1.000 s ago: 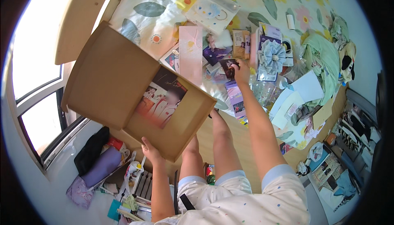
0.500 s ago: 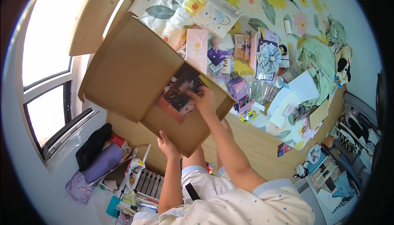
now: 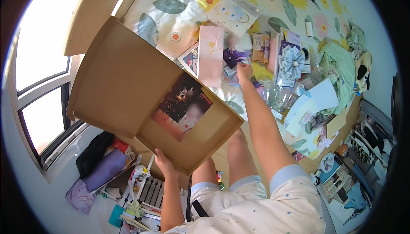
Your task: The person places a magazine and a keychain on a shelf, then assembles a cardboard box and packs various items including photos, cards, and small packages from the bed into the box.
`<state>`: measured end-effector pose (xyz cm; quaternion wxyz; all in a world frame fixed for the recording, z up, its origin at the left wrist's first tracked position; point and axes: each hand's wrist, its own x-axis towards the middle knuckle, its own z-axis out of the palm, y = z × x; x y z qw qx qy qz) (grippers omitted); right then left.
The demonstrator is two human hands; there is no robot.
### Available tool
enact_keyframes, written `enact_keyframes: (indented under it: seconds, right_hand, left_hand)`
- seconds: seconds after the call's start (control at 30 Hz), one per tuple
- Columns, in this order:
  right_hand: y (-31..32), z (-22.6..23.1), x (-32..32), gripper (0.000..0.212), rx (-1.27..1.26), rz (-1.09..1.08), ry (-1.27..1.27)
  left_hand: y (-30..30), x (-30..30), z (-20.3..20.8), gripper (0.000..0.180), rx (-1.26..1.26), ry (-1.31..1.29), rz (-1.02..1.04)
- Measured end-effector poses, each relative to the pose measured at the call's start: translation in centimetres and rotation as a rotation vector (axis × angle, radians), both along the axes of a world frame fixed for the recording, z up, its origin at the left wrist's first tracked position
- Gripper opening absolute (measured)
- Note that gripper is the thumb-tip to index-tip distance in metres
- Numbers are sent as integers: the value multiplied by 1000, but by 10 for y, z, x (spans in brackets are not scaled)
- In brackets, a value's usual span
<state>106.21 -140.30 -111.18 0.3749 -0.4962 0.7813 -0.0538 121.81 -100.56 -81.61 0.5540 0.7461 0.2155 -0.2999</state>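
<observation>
The left hand [image 3: 164, 165] is closed on the near edge of an open cardboard box [image 3: 141, 93], which is held tilted above the floor beside the bed; a dark photo print [image 3: 183, 106] lies flat inside it. The right arm is stretched forward over the bed [image 3: 171, 5], and the right hand [image 3: 244, 71] is pinched around a small item too small to be identified. Just beside it a pink gift bag [image 3: 210, 54] and a silver ribbon bow [image 3: 292, 61] are seen on the flowered bedspread. Cards and papers are scattered toward the bed's right edge. A window [image 3: 38, 93] is seen at the left, with bags heaped below.
</observation>
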Motion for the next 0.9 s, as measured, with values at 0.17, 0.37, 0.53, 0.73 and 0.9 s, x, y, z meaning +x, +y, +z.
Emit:
enact_keyframes:
  seconds: [0.17,0.37,0.53,0.73,0.9]
  right_hand:
    - [-3,-1,68,50,21,-254,23]
    - [-5,6,-9,21,262,-637,-698]
    - [42,141,-74,24,-246,11,-367]
    - [71,369,-8,20,-75,684,-542]
    - [81,350,69,34,-413,1265,-298]
  left_hand:
    - [-3,-2,10,62,12,-36,120]
    - [4,14,-10,64,-9,-12,17]
    - [-1,15,-22,57,-94,-49,-18]
    - [-10,14,-9,43,-105,-16,-71]
    - [-19,17,24,35,-74,-21,-161]
